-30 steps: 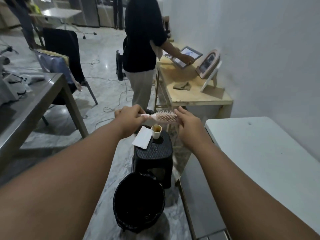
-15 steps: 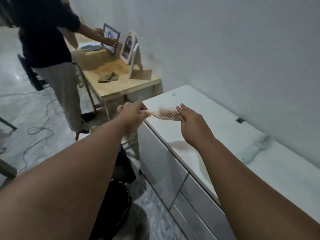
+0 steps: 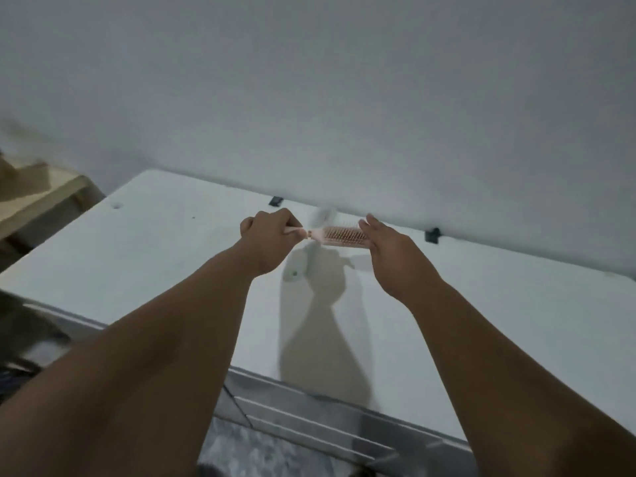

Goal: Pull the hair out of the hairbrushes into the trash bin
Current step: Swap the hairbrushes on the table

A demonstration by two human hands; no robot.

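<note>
Over the white cabinet top (image 3: 165, 256), my left hand (image 3: 270, 235) grips the thin handle of a pink hairbrush (image 3: 340, 234). The brush lies level, its bristles facing up and toward me. My right hand (image 3: 389, 251) is at the far end of the brush head, fingers straight and touching it. A second, pale hairbrush (image 3: 296, 270) lies on the top below the pink one, blurred and partly hidden by it. The trash bin is out of view.
A plain wall rises right behind the cabinet, with two dark clips (image 3: 432, 234) along the joint. Grey drawer fronts (image 3: 309, 425) run below the top's front edge. A wooden table (image 3: 38, 197) stands at the far left.
The view has swung right, away from the bin, the stool and the person. Both hands carried the pink brush over the white cabinet top, above the pale brush.
</note>
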